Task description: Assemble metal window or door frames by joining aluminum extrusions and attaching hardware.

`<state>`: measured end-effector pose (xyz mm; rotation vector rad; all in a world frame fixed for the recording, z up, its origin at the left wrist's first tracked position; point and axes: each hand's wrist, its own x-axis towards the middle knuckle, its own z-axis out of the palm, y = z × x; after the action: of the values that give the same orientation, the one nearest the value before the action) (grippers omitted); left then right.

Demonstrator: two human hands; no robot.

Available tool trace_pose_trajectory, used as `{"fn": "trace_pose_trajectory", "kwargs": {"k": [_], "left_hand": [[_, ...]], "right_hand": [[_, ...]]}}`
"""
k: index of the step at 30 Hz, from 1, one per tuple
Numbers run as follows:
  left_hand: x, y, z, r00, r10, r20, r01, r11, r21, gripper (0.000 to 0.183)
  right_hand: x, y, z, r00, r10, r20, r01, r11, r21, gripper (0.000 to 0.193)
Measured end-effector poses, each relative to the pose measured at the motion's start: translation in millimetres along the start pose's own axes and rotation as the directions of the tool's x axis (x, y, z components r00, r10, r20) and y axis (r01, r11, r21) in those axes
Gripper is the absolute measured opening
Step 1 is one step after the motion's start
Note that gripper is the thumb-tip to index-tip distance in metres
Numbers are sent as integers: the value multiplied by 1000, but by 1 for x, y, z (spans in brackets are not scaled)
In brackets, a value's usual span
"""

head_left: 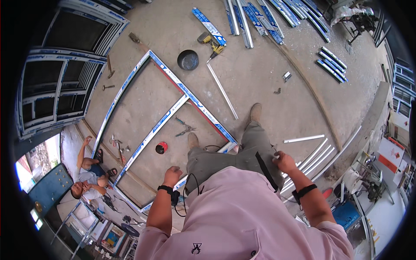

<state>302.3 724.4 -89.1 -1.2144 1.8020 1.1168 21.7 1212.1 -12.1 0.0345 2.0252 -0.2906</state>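
The left hand (172,175) hangs loosely curled at the person's side with nothing in it, while the right hand (284,162) rests against the pocket of the grey trousers (225,158), its fingers bent; whether they pinch something small there cannot be told. Just ahead of the left hand, on the concrete floor (260,78), lies the aluminium window frame (147,93), wrapped in blue-and-white film. Judging from how it lies, the outer rectangle is joined at its corners and one cross bar (154,130) already sits inside it, so the frame looks partly assembled, with no glass or sashes fitted yet. Inside the frame, beyond the left hand, lie a small red round tin (161,147) and a pair of pliers (185,128). To the right of the right hand rest several loose white strips (313,158). Farther ahead, a single loose bar (222,90) runs up to a yellow cordless drill (211,43) and a dark round bowl (188,60), and beyond these more wrapped profiles (260,17) wait uncut or unfitted. Off to the far left, another person (89,175) sits at the frame's edge.
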Motion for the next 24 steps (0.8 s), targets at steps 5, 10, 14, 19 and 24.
{"fn": "trace_pose_trajectory", "kwargs": {"k": [5,10,14,19,24], "left_hand": [[-28,102,31,995,94,47,-100,979,178,45],[-43,263,52,984,175,-38,-175,984,2,47],[-40,335,67,949,310,-51,-307,950,60,45],[1,342,79,960,272,-61,-275,961,-30,43],[39,340,88,990,136,-41,-136,991,5,45]], "right_hand": [[36,80,-96,988,-23,-154,63,964,258,42],[37,140,-138,986,91,-138,-57,971,232,40],[40,140,-147,997,49,-55,-33,964,263,43],[56,107,-185,996,-75,-40,81,977,199,36],[81,83,-256,987,-129,-100,148,967,209,31]]}}
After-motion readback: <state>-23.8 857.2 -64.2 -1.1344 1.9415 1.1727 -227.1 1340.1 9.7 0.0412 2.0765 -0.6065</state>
